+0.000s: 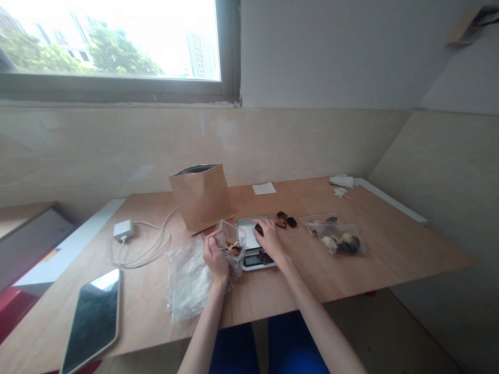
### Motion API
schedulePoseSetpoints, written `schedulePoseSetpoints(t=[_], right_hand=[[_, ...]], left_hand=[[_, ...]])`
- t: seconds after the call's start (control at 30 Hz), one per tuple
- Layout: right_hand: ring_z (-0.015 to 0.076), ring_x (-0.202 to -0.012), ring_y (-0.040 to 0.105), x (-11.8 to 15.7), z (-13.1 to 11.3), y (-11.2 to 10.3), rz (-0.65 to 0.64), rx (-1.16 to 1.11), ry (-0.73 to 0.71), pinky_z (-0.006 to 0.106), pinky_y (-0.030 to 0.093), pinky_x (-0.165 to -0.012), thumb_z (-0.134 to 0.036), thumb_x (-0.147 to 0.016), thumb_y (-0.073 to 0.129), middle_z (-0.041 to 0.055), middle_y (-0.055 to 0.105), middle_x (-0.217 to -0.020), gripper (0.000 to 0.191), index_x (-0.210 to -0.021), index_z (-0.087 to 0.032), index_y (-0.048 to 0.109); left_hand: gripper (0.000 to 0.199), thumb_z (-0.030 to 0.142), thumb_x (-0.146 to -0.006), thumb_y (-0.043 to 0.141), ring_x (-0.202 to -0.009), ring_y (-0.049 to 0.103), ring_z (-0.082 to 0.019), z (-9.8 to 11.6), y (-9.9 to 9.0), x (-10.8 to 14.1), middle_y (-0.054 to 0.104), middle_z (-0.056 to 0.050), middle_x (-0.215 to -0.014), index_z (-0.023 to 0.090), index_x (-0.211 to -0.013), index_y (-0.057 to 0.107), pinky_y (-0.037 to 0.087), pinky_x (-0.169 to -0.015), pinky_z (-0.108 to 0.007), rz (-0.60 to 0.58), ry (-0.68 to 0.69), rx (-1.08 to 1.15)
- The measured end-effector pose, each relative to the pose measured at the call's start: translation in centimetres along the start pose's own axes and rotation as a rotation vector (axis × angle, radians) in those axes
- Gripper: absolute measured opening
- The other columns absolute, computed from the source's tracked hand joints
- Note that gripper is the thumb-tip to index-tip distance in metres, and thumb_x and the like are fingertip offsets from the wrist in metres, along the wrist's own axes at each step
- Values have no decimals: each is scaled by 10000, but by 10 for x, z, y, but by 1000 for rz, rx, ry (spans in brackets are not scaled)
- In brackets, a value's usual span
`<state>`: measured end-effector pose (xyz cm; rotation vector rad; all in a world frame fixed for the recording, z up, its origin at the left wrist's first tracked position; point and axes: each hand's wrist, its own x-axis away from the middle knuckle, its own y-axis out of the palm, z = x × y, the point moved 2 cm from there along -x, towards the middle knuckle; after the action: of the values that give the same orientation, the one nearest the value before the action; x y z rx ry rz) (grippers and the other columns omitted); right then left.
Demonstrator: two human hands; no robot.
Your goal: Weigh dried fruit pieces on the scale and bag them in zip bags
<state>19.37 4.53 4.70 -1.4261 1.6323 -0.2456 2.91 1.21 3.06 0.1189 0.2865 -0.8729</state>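
In the head view, you are holding a clear bag [233,240] in your left hand [215,259], its thumb and fingers pinching the bag's left side. The mouth is standing open, with tan and dark pieces showing inside.

Your right hand [268,238] is reaching over the scale [246,231], its fingertips pinching a dark piece [258,229] above or on the plate; contact with the plate is not showing. The piece is lying at your right fingertips, to the right of the bag mouth. Your right hand is the nearer one. Fingers are covering part of the piece, so you cannot tell its long axis.

The bag is overlapping the scale's left edge, leaving only a narrow gap to the piece. A paper bag [202,200] is standing close behind on the left, limiting room there. Loose pieces [291,222] are lying just beyond the scale's right edge. Open tabletop [312,275] is extending to the right of your right forearm, towards the filled bags [345,239].
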Motion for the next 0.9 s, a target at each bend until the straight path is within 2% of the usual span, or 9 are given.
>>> schedulePoseSetpoints(t=[0.17, 0.27, 0.37, 0.47, 0.6, 0.73, 0.9], right_hand=[[185, -967, 577, -3, -39, -15, 113, -340, 36, 320, 473, -824, -224, -795, 564, 65, 640, -1032, 271, -1063, -186, 574], [158, -1017, 575, -8, -67, -17, 29, -468, -59, 272, 478, -837, -253, -804, 561, 59, 609, -1119, 346, -1145, -206, 528], [159, -1098, 532, -12, -82, -13, -81, -441, -150, 284, 440, -922, -230, -791, 573, 59, 565, -1183, 386, -1172, -226, 513], [165, -1122, 503, -8, -78, -14, -62, -387, -150, 314, 401, -972, -215, -821, 534, 69, 565, -1150, 295, -1116, -215, 548], [181, -1010, 542, 17, -57, -29, 43, -300, -57, 350, 432, -915, -180, -853, 463, 60, 591, -1010, 195, -1003, -216, 583], [208, -1000, 530, 58, -34, -39, -46, -146, -5, 380, 448, -894, -176, -823, 510, 65, 564, -1005, 192, -996, -223, 578], [228, -990, 527, 91, -19, -29, -140, -26, -27, 413, 462, -873, -96, -791, 516, 70, 563, -1007, 262, -1008, -227, 581]], left_hand=[[393, 344, -851, 284, -574, 423, -136, -1, 2, 0, 468, 6, -620, 161, -867, 632, 348, -584, -260, 0, 13, 10], [394, 360, -847, 290, -551, 422, -136, -1, 2, 0, 457, 14, -594, 163, -872, 630, 347, -567, -260, 4, -11, 18], [379, 356, -842, 303, -545, 429, -130, 0, 1, 0, 490, 10, -611, 160, -872, 626, 354, -573, -260, 8, -30, 29], [369, 342, -841, 305, -585, 452, -132, 0, 0, 0, 523, -4, -658, 161, -865, 626, 365, -605, -261, 19, -26, 45], [382, 335, -849, 292, -570, 433, -132, 0, 0, -1, 476, 10, -604, 162, -870, 631, 358, -600, -260, 15, -20, 54], [392, 342, -853, 289, -556, 423, -128, 2, -1, 0, 454, 16, -597, 158, -878, 634, 353, -584, -259, 3, -24, 40], [388, 354, -850, 303, -526, 396, -119, 5, -4, 4, 431, 26, -578, 162, -877, 640, 337, -541, -250, 19, -32, 73]])
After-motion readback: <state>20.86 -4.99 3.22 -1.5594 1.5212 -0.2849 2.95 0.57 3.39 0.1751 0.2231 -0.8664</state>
